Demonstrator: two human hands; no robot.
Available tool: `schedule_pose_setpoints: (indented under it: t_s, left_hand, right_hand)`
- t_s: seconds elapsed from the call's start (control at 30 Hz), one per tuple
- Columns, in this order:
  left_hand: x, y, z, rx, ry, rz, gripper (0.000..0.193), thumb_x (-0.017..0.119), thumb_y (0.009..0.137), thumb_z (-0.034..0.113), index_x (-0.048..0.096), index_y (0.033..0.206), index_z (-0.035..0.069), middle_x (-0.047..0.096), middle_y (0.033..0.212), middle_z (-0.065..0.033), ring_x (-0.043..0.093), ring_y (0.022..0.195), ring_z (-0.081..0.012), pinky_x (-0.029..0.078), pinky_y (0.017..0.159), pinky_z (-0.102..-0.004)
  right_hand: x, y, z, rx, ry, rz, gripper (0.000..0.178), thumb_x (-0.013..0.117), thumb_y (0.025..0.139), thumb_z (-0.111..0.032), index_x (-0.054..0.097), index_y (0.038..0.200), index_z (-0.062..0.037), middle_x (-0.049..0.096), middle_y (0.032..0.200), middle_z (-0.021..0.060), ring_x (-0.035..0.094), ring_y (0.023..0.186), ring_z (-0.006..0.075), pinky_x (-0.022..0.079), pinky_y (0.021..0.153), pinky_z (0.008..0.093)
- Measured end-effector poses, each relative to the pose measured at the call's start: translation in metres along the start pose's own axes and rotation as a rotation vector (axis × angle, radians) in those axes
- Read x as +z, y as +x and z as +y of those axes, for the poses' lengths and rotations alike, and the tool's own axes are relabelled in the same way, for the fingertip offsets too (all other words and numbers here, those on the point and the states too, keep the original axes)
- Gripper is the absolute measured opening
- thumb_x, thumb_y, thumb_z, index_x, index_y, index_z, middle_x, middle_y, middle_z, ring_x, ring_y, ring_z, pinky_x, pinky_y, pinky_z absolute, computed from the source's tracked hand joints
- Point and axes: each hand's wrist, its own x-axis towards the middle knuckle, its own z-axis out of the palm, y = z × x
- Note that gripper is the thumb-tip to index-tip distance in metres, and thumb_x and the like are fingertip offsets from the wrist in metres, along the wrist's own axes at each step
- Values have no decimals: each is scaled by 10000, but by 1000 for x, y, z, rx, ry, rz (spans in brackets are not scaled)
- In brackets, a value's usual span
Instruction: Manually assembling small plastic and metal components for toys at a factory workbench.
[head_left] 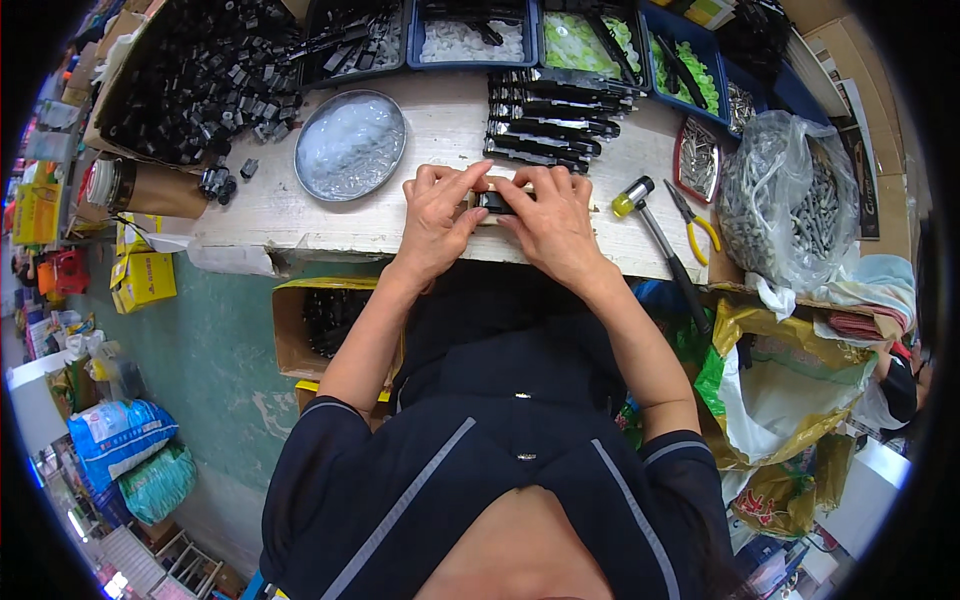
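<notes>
Near the front edge of the whitish worktable [310,225], a small black part [493,203] lies between my hands. My left hand [436,215] is closed at its left end, thumb and forefinger pressed close to it. My right hand [552,220] pinches the same part from the right, fingers bent over its top. The fingers cover much of the part, so its exact kind is hidden. Just beyond my hands lies a stack of long black pieces [545,125], side by side.
Right of my hands lie a hammer [662,240], yellow-handled pliers [700,225], a red-rimmed tray of small metal parts [697,160] and a clear bag [760,200]. A round metal dish [302,150] and a box of black parts [190,80] stand left. Bins [470,65] line the back.
</notes>
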Motion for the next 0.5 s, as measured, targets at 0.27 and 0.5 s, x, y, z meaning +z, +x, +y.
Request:
schedule_pose_setpoints:
  t_s: [0.27,0.5]
  left_hand:
    - [-7,10,6,160,105,-106,488,648,686,29,573,1156,135,565,1055,-22,451,968,-215,285,841,-335]
    - [-2,22,10,373,375,-304,449,584,683,-38,626,1073,181,524,949,-37,445,910,-214,294,793,-343]
  right_hand:
    - [-42,-61,59,319,-35,235,279,621,764,-133,588,1035,-77,533,995,79,485,913,247,326,756,378]
    - [-46,-103,76,504,-355,-11,288,610,776,-145,563,1055,-90,529,956,69,488,923,250,347,736,411]
